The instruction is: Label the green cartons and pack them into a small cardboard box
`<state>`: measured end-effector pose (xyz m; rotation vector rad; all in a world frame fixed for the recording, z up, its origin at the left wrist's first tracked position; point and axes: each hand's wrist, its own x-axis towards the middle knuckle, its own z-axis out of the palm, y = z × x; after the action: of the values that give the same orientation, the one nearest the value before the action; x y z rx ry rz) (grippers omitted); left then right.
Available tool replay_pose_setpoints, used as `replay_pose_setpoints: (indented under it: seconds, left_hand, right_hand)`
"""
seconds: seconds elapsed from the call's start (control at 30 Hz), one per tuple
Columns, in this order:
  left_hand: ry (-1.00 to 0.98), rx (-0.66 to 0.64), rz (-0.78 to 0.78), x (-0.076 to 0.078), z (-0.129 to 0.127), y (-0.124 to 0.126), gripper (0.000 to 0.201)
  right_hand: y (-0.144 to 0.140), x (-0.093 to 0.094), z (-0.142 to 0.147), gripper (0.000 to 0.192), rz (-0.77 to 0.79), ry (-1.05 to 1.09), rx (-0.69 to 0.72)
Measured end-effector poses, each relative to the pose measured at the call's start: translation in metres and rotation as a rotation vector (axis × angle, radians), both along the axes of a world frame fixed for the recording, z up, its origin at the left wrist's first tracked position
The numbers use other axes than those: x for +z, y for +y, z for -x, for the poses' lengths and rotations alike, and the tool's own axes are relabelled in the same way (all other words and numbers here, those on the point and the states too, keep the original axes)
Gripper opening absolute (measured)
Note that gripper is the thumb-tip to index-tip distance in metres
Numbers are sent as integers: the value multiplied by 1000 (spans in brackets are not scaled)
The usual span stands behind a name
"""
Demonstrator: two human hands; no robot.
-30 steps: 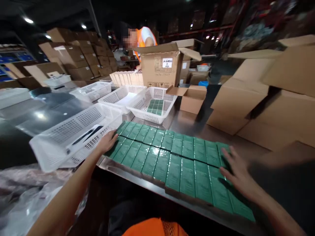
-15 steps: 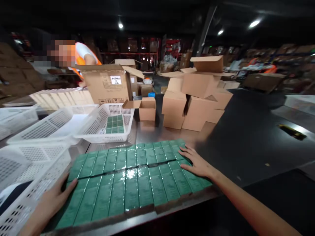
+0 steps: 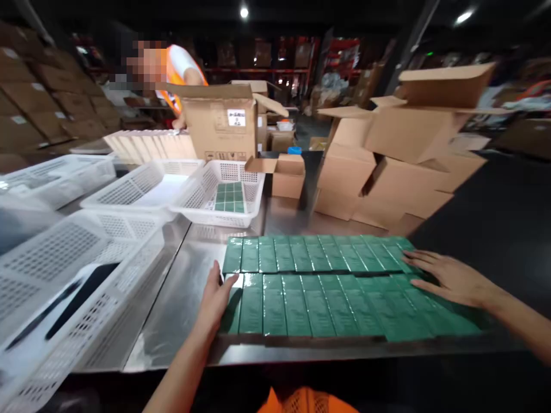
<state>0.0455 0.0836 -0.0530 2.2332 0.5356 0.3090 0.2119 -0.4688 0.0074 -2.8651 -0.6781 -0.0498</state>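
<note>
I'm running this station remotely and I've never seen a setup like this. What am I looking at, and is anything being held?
There is no robot here: these are a person's bare hands, seen from a camera worn on that person's head, looking forward and down.

On the metal table lie two rows of glossy green boxes. The left hand is at their left end, the right hand at their right end. Both are open, bracketing the rows; neither grips a single box.

Beyond the rows are a white basket with more green boxes inside, a small open carton and, to the right, stacked brown cartons. The orange vest behind belongs to another person.
</note>
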Motion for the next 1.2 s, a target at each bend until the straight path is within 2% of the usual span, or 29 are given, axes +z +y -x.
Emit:
replay_pose_setpoints:
  seconds: [0.07, 0.17, 0.27, 0.33, 0.37, 0.47, 0.53, 0.6, 0.67, 0.83, 0.97, 1.03, 1.2]
  left_hand:
    - [-16, 102, 123, -1, 16, 8, 67]
    - [-95, 175, 256, -5, 63, 18, 71]
    - [-50, 142, 140, -14, 110, 15, 77]
    - [-18, 97, -1, -20, 126, 2, 75]
    - [-15, 74, -67, -23, 129, -6, 71]
    - [-22, 44, -221, -27, 120, -28, 64]
    - [-6, 36, -232, -27, 109, -35, 61]
    - [10, 21, -196, -26, 102, -35, 59]
    - [-6, 13, -193, -23, 101, -30, 59]
    - [-106, 82, -431, -11, 114, -10, 48]
    - [-83, 69, -567, -1, 122, 4, 47]
    - [-70, 50, -622, -2, 124, 8, 49]
    - [-75, 49, -683, -11, 127, 11, 50]
  right_hand:
    - [32, 15, -7, 50, 23, -93, 56]
    - [121, 38, -2, 53, -13, -166, 218]
    - [233, 50, 4, 50, -34, 6, 540]
    - [307, 47, 2, 48, -61, 81, 720]
    - [341, 43, -1, 49, -69, 118, 767]
    - [424, 24, -17, 55, -63, 237, 731]
    - [459, 12, -29, 57, -41, 286, 717]
    - [478, 2, -40, 57, -18, 328, 718]
    - [484, -5, -47, 57, -15, 361, 720]
    - [485, -18, -49, 60, -129, 377, 743]
    - [492, -27, -42, 66, -185, 351, 816]
    - [496, -27, -38, 65, -178, 331, 862]
    - [500, -22, -34, 46, -155, 287, 926]
